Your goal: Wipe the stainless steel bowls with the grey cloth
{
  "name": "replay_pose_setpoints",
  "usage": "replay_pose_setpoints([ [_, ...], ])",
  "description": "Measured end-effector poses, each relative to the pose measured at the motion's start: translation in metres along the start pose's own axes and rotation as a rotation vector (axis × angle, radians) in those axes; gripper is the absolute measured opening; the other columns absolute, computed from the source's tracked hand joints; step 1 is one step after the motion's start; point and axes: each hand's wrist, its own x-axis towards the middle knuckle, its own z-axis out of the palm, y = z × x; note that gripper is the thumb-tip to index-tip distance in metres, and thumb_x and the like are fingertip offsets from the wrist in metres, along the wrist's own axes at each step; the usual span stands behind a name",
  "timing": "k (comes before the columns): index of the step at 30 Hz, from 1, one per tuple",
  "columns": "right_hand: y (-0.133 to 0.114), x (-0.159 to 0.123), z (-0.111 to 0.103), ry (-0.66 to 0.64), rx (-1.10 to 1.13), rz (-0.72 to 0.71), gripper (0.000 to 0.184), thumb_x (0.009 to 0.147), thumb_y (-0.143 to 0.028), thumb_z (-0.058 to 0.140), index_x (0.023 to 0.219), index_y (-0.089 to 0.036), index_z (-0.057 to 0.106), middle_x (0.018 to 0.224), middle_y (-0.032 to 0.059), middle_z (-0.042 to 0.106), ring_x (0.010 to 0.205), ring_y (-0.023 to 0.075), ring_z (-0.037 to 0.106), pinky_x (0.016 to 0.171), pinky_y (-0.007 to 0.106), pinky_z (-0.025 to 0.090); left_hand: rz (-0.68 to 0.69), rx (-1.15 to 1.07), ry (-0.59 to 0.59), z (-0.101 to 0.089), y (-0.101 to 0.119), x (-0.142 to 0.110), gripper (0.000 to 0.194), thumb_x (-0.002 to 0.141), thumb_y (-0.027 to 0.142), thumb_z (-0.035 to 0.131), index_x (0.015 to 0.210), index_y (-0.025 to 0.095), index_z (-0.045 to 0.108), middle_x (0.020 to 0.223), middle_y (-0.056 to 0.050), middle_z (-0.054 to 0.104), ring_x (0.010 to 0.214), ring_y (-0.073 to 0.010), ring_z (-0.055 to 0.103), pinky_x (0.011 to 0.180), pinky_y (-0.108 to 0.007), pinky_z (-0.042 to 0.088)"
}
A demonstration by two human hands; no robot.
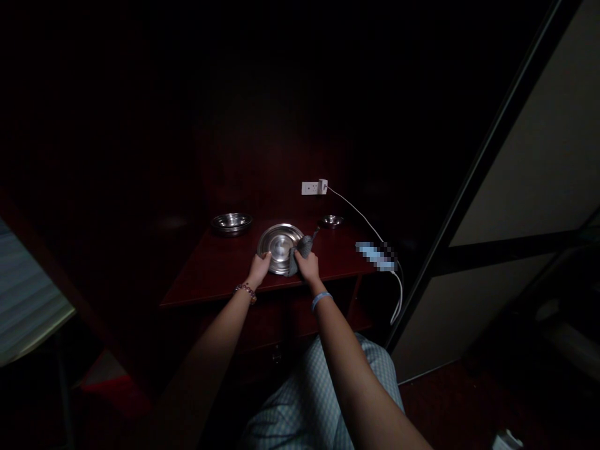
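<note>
A round, shiny metal plate point(281, 247) is held tilted up over the front of a dark red desk top. My left hand point(259, 269) grips its lower left rim, thumb on the inner face. My right hand point(307, 265) is closed on a grey cloth point(304, 245) pressed against the plate's right side; part of the rim is hidden behind it. A stack of metal dishes point(231, 223) stands at the back left of the desk. At the back right sits a small metal bowl point(331, 220).
A white wall socket point(310, 188) holds a charger, whose white cable point(355, 209) runs down to a blurred-out bluish object point(376, 256) on the desk's right. The desk top point(201, 275) ends just below the plate. A sliding door point(515, 156) stands to the right.
</note>
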Motion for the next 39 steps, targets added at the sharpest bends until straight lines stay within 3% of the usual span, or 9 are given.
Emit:
replay_pose_setpoints([
  [20, -0.0042, -0.0028, -0.0026, 0.0, 0.01, -0.003, 0.026, 0.084, -0.032, 0.056, 0.087, -0.011, 0.071, 0.087, 0.0124, 0.073, 0.086, 0.0214, 0.069, 0.078, 0.025, 0.05, -0.008, 0.003, 0.011, 0.0002, 0.0068, -0.0032, 0.017, 0.07, 0.027, 0.06, 0.078, 0.013, 0.065, 0.074, -0.007, 0.069, 0.086, -0.022, 0.065, 0.08, -0.032, 0.05],
  [32, 0.0024, 0.001, 0.001, 0.001, 0.021, -0.018, 0.026, 0.084, -0.033, 0.055, 0.086, -0.012, 0.07, 0.088, 0.0127, 0.073, 0.087, 0.0209, 0.069, 0.076, 0.025, 0.05, -0.01, -0.027, -0.022, 0.0005, 0.0025, -0.0011, 0.017, 0.073, 0.021, 0.059, 0.087, 0.012, 0.066, 0.088, -0.01, 0.072, 0.095, -0.0213, 0.065, 0.087, -0.033, 0.048],
  [39, 0.0051, 0.0034, 0.0026, -0.001, 0.014, -0.021, 0.028, 0.084, -0.034, 0.055, 0.089, -0.011, 0.07, 0.088, 0.0121, 0.073, 0.087, 0.0202, 0.069, 0.077, 0.024, 0.05, 0.0, -0.044, -0.03, -0.0001, -0.001, 0.0026, 0.03, 0.068, 0.016, 0.066, 0.098, 0.013, 0.066, 0.102, -0.011, 0.071, 0.1, -0.0207, 0.065, 0.093, -0.032, 0.046],
])
